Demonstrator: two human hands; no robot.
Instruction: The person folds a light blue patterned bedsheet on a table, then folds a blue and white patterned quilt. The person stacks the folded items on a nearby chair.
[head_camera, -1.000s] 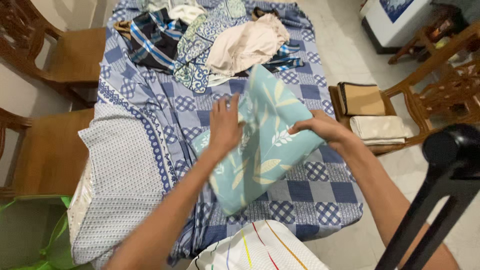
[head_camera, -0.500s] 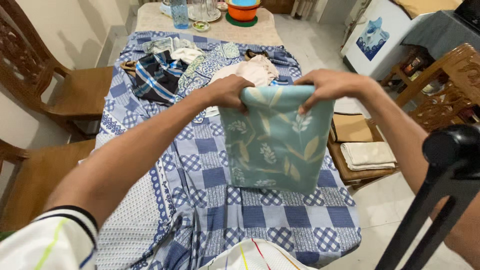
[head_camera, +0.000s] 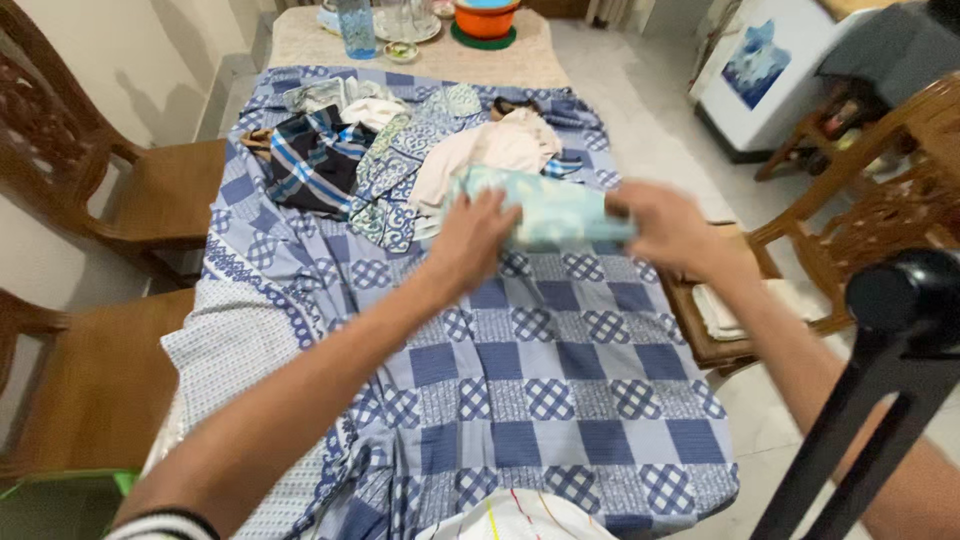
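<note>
The folded teal cloth (head_camera: 545, 212) lies between both hands, at the near edge of the clothes pile (head_camera: 400, 140) on the tabletop (head_camera: 560, 390). The left hand (head_camera: 472, 240) grips its left end and the right hand (head_camera: 668, 228) its right end; the hands are apart.

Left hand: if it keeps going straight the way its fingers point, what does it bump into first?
The left hand points up the table, fingers already on the folded teal leaf-print cloth. Just past that lies the beige garment in the clothes pile, though depth is hard to judge.
</note>
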